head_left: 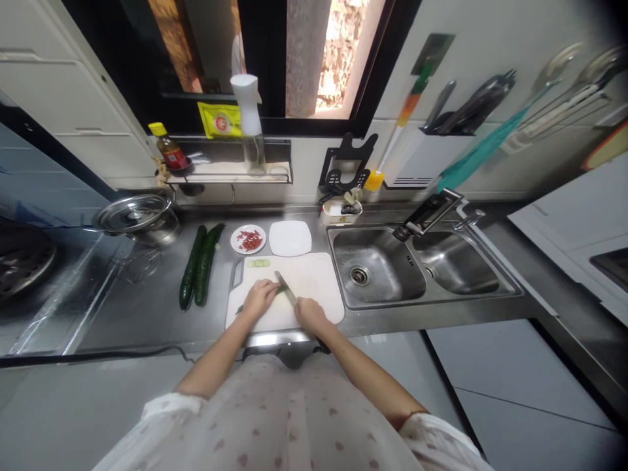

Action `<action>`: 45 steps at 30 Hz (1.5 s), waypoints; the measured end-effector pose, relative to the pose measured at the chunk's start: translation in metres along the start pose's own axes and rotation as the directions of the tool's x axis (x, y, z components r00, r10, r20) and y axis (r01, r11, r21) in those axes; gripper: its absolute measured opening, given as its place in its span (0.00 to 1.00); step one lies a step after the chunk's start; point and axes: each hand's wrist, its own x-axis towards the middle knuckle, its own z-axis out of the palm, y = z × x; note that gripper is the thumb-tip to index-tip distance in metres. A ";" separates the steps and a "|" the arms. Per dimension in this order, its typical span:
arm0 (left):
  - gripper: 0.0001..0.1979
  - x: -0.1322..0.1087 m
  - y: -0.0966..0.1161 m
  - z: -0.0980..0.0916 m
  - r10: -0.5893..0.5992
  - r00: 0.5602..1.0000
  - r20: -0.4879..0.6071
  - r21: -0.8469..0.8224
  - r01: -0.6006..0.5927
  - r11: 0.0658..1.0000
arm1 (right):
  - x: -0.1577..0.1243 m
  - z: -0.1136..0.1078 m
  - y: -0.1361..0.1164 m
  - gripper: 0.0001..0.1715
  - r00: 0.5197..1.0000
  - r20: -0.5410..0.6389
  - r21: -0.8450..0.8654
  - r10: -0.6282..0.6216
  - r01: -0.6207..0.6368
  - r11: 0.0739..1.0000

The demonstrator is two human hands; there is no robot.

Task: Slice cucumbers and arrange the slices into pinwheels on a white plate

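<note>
1. At the middle of the white cutting board [321, 278]: a cucumber [280, 289], lying aslant, mostly covered by the left hand [260, 299] – bent over the top and pressing down, with fingertips near the blade.
2. In the right hand [311, 315], closed firmly around the handle: a kitchen knife [290, 296], with the blade across the cucumber.
3. In handling, probably quite light, stiff in the length, but crisp inside; likely slippery at the wet cut face, and able to roll on the round side. Best to hold from above, on the skin, with fingertips curled back from the edge.
4. Near the board's far left corner, a short row of thin cucumber slices [258, 263] – surely more fragile, better lifted flat.
5. Beneath all, a steel desk [142, 314], smooth and shiny; to the left, two whole cucumbers [205, 265] side by side, and farther a lidded pot [164, 229].
6. Just behind the board, a round plate [236, 247] of chopped red pieces [250, 240] and a square white plate [290, 238].
7. To the right, a double sink [392, 278] under a dark faucet [432, 212]; behind, a black-framed window [318, 126] above the desk.
</note>
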 end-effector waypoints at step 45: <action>0.13 0.001 0.000 0.000 0.013 1.000 -0.022 -0.022 -0.013 1.000 | 0.001 0.006 0.002 0.19 0.999 0.031 -0.033 -0.022 0.023 0.999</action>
